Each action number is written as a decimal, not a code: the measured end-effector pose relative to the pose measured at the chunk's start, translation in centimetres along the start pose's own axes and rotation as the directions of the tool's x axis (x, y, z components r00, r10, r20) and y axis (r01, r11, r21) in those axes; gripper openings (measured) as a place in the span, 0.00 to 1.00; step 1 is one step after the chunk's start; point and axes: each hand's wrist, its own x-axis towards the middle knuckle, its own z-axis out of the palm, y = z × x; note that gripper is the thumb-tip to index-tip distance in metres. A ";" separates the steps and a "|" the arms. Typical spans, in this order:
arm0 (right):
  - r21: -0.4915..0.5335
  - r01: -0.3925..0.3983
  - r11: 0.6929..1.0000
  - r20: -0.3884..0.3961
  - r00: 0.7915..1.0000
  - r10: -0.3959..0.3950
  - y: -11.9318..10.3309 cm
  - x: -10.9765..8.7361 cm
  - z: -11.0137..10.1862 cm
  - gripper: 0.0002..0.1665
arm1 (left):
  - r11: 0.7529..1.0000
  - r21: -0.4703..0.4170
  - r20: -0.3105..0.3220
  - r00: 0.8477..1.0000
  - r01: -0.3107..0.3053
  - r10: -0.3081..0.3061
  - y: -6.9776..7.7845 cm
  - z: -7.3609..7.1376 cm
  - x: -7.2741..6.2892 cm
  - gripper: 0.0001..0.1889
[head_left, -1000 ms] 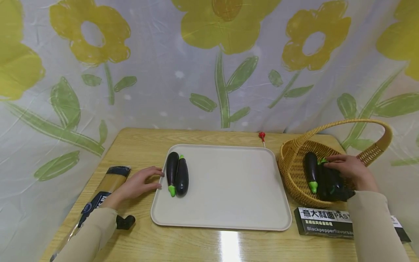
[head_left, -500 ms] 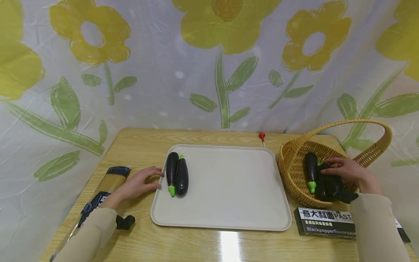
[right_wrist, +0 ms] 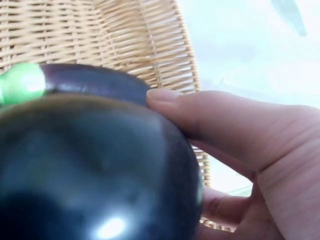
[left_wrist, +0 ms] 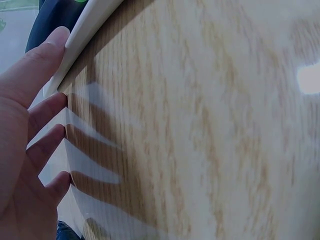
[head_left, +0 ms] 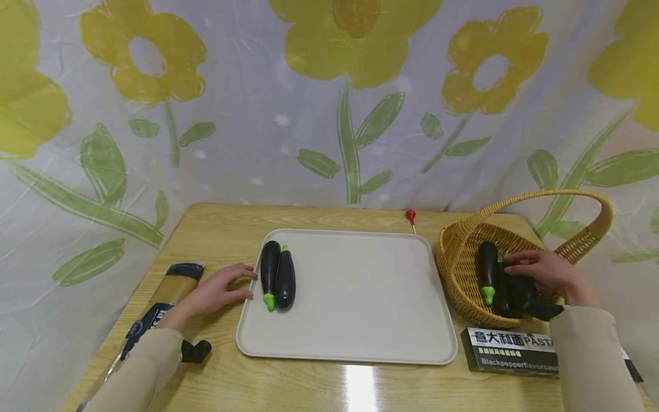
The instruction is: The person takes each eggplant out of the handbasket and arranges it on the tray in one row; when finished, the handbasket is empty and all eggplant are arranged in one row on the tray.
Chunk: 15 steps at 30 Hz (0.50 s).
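My right hand (head_left: 553,272) reaches into the wicker basket (head_left: 458,289). In the right wrist view its thumb and fingers curl about the end of a large dark eggplant (right_wrist: 95,160), most of which is under the hand in the head view. Beside it in the basket lies an eggplant with a green cap (head_left: 487,269). My left hand (head_left: 221,289) rests at the left rim of a cream tray (head_left: 360,297), fingers loosely extended; the left wrist view shows the thumb against the rim. Two eggplants, one (head_left: 269,274) and another (head_left: 285,280), lie side by side on the tray's left.
A black pasta box (head_left: 509,352) lies in front of the basket, partly behind my right sleeve. At left, a spaghetti packet (head_left: 180,283) lies under the left forearm. A small red-topped stick (head_left: 411,216) is behind the tray. The basket's handle (head_left: 546,194) arches high.
My right hand has shifted slightly right and toward me within the basket, its fingers drawing in. The left hand and the eggplants on the tray stay put.
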 end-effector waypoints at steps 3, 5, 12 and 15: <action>0.015 0.008 1.000 -0.020 1.000 -0.008 -0.3 -0.1 0.0 0.35 | 1.000 0.003 -0.002 1.000 0.004 -0.004 0.0 0.0 -0.1 0.19; 0.030 0.009 1.000 -0.029 1.000 -0.008 -0.6 -0.3 -0.1 0.36 | 1.000 0.004 -0.002 1.000 0.008 -0.008 0.0 0.0 -0.1 0.19; 0.107 0.060 0.992 -0.075 0.996 -0.052 -1.4 -0.9 0.0 0.37 | 1.000 0.010 -0.003 1.000 0.005 -0.005 0.0 0.0 0.0 0.19; 0.100 0.062 0.993 -0.105 0.993 -0.051 -2.2 -1.4 0.1 0.38 | 1.000 0.009 -0.003 1.000 0.011 -0.011 0.0 0.0 0.0 0.19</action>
